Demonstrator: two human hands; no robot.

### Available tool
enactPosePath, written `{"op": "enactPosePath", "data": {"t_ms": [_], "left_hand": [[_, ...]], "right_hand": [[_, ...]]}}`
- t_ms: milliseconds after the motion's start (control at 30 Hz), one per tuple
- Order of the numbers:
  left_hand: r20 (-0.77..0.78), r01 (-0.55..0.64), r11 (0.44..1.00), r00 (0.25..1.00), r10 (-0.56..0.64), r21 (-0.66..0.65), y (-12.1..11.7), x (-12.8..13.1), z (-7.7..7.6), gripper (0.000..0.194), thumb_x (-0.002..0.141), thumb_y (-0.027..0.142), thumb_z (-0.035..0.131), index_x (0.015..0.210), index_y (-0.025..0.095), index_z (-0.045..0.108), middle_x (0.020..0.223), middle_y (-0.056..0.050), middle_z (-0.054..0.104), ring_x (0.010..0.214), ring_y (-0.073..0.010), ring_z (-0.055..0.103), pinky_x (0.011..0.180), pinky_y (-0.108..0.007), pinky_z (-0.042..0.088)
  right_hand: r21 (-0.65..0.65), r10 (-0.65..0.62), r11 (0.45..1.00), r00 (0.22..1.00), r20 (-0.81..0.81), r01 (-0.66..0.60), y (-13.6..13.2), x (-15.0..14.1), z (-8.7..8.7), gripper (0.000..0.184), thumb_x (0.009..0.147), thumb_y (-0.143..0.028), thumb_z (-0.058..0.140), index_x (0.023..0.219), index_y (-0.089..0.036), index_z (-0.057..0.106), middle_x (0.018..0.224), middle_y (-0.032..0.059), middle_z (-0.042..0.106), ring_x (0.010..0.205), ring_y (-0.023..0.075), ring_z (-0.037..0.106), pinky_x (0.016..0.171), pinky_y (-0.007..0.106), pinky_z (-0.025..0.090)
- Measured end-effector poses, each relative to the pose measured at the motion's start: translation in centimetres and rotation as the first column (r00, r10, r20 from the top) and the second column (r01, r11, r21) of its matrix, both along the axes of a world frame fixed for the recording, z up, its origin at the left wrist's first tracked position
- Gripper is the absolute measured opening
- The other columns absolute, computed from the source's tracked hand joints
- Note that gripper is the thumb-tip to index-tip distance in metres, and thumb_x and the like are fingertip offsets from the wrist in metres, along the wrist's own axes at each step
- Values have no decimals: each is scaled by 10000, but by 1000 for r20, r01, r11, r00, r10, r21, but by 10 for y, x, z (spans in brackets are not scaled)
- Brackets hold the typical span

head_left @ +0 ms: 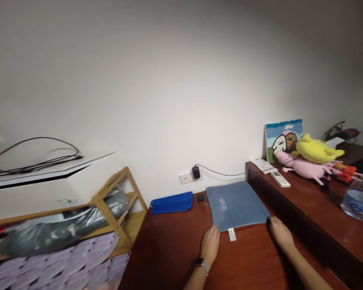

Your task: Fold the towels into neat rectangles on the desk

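A grey-blue towel (237, 205) with white lettering lies spread flat on the reddish-brown table (169, 249), a small white tag sticking out from its near edge. At the towel's near left corner, my left hand (210, 245) has its fingers closed on the cloth; a watch circles that wrist. My right hand (280, 233) pinches the near right corner, its fingertips partly hidden from this angle. Beyond my left hand, a folded bright blue cloth (172, 202) rests near the wall.
A raised brown ledge (308, 209) on the right bears a remote control (280, 179), plush toys (307, 166), a picture (282, 139) and a water bottle (360, 197). A black charger (196, 172) is plugged into the wall, its cord running right. On the left stands a wooden rack (122, 205).
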State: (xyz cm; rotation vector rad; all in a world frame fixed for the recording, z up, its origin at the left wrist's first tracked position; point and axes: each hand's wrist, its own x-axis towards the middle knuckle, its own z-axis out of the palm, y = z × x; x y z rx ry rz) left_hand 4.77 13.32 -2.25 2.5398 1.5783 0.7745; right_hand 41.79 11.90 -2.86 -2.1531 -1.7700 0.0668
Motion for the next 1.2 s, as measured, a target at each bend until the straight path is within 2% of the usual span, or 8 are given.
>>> {"op": "enactPosePath", "data": {"t_ms": [133, 267, 367, 467, 667, 900, 1033, 1200], "left_hand": [[7, 134, 981, 991, -135, -142, -31, -32, 0, 451, 1045, 330, 489, 1484, 270, 573, 1596, -76, 532, 1436, -236, 542, 1212, -462, 446], [-37, 26, 992, 999, -31, -126, -65, -143, 4, 428, 1053, 395, 470, 1449, 320, 615, 1566, -44, 572, 1439, -250, 537, 1212, -489, 439], [-118, -192, 978, 976, 182, -82, -84, -242, 5, 422, 1031, 345, 472, 1409, 289, 650, 1510, -59, 628, 1418, -275, 558, 1202, -529, 438], [-126, -288, 956, 952, 280, -52, -94, -298, 5, 436, 1021, 329, 477, 1429, 299, 628, 1517, -40, 622, 1425, -259, 548, 1195, -506, 445], [-52, -325, 943, 945, 322, -65, -99, -297, 3, 438, 1004, 287, 504, 1420, 348, 626, 1522, -12, 612, 1416, -242, 542, 1198, -484, 439], [-15, -336, 933, 941, 337, -129, -106, -297, 2, 453, 994, 296, 535, 1432, 382, 614, 1545, -9, 587, 1426, -265, 518, 1206, -503, 422], [-16, -337, 929, 941, 339, -149, -107, -295, 6, 456, 994, 292, 535, 1436, 380, 609, 1555, -10, 578, 1433, -270, 508, 1209, -517, 411], [-16, -328, 936, 944, 328, -130, -107, -293, 7, 449, 992, 249, 520, 1416, 346, 629, 1538, -26, 594, 1426, -262, 512, 1204, -513, 405]], "right_hand": [[69, -26, 997, 999, 36, 24, -9, -3, -13, 530, 860, -167, 391, 1283, -142, 709, 1418, 233, 648, 1274, 365, 641, 1020, 475, 521], [217, 22, 975, 995, 95, -42, -33, -33, -10, 487, 874, -264, 417, 1249, -180, 715, 1466, 220, 603, 1275, 416, 612, 981, 545, 528], [249, 229, 939, 971, 67, -238, -45, -91, 2, 421, 938, -309, 406, 1182, -214, 735, 1405, 187, 646, 1232, 384, 624, 1014, 538, 511], [223, 503, 842, 864, 7, -491, -37, -176, 15, 344, 953, -288, 465, 1141, -262, 752, 1378, 130, 669, 1224, 330, 628, 1068, 487, 490], [142, 708, 699, 707, -1, -700, 48, -337, 29, 489, 918, -148, 455, 1342, -217, 689, 1526, 111, 582, 1374, 273, 547, 1166, 429, 425], [8, 527, 849, 849, 38, -528, 139, -416, 27, 521, 925, -101, 463, 1418, -119, 628, 1446, 212, 634, 1315, 314, 598, 1092, 428, 460], [33, 538, 841, 842, 46, -540, 115, -424, 17, 398, 944, -104, 487, 1279, -154, 696, 1289, 214, 705, 1178, 333, 660, 990, 438, 499], [179, 621, 769, 783, 18, -614, 22, -409, -7, 299, 926, -128, 518, 1124, -205, 728, 1185, 195, 740, 1069, 360, 696, 944, 485, 520]]}}
